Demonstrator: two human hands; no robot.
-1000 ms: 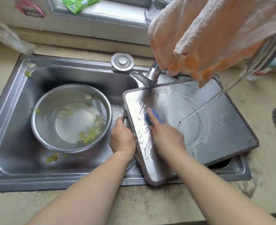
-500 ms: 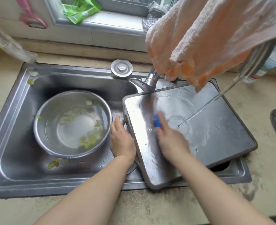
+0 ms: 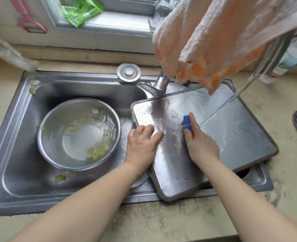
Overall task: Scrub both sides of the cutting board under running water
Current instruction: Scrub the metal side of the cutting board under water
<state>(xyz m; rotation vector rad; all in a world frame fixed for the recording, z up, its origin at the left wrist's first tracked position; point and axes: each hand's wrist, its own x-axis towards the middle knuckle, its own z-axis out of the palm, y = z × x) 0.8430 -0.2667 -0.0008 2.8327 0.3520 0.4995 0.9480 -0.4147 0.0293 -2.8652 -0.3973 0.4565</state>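
Left basin of the sink (image 3: 13, 119): steel bowl (image 3: 46, 145) holding water and green scraps. Left hand (image 3: 142, 145) lies flat, fingers straight, on the near left edge of the cutting board (image 3: 231, 137) — which spans the right basin, wet. Right hand (image 3: 201, 144) grips a blue scrubber (image 3: 187, 122), apparently a brush. Water stream (image 3: 212, 116) lands just beside it.

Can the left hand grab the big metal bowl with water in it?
Probably yes. The left hand rests on the cutting board edge, right beside the metal bowl in the sink, with nothing between them. It would have to let go of the board.
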